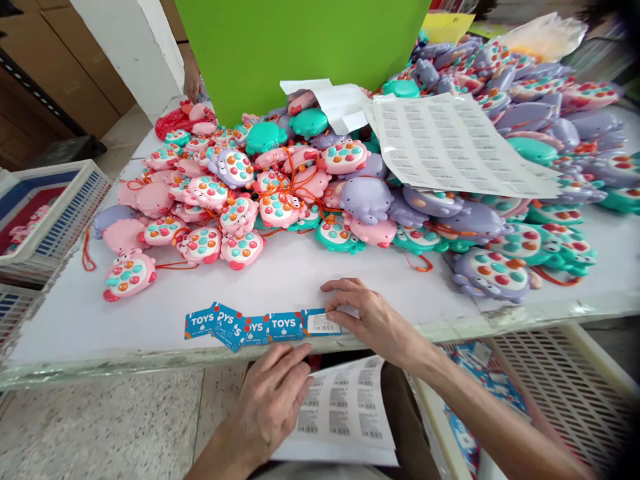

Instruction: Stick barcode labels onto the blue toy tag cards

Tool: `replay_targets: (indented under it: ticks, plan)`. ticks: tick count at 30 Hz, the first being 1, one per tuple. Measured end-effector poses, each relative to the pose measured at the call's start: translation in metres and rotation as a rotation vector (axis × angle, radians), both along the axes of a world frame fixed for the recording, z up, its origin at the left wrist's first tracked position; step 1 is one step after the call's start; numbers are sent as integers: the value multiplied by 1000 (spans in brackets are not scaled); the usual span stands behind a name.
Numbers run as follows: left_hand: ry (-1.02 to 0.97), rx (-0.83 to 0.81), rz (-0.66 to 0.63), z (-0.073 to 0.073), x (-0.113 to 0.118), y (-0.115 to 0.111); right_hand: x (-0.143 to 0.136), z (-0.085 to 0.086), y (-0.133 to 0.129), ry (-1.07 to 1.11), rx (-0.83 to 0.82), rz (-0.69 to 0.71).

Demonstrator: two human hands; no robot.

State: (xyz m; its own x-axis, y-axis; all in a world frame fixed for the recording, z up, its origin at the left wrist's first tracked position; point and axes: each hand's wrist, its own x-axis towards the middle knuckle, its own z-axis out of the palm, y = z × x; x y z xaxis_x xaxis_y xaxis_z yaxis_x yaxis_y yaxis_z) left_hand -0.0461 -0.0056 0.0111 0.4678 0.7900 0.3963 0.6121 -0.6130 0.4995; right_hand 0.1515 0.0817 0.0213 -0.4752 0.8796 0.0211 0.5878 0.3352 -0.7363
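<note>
Blue cards (202, 322) in a row. Right hand (373, 320) pinches label (321, 325) on end card. Left hand (270, 393) at sheet (345, 413), fingers together; can't tell if gripping.

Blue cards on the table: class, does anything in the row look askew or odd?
Yes: near the left end, tilted cards overlap unevenly, breaking the line, while the card just left of the label lies almost straight. Nothing there looks clearly damaged.

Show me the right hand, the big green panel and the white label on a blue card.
Right hand (376, 321), head view: back of the hand.
Green panel (305, 53), head view: middle of its face.
White label (319, 326), head view: left part.
</note>
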Motion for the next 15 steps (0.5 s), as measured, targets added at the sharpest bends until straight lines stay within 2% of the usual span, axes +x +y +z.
replay_targets:
  ticks: [15]
  plan:
    - [20, -49, -22, -3, -1, 1, -4, 0, 3, -36, 26, 26]
